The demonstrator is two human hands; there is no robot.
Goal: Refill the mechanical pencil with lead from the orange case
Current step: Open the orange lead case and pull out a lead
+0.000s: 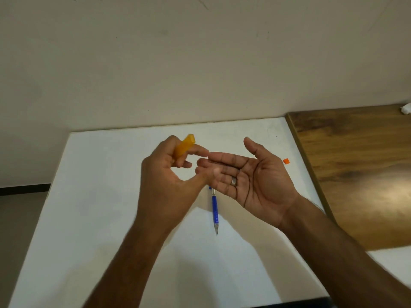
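My left hand (169, 174) holds the orange lead case (184, 146) between its fingers above the white table, the case's open end pointing up and away. My right hand (246, 174) is held palm up beside it, fingers straight, a ring on one finger; the left fingertips touch its fingertips. No lead can be made out on the palm. The blue mechanical pencil (214, 207) lies on the table under the right hand, metal tip toward me, its top end hidden by the fingers.
A small orange cap (286, 161) lies on the white table (100, 218) to the right. A brown wooden tabletop (355, 174) adjoins on the right, with a white object (405, 108) at its far corner. A beige wall stands behind.
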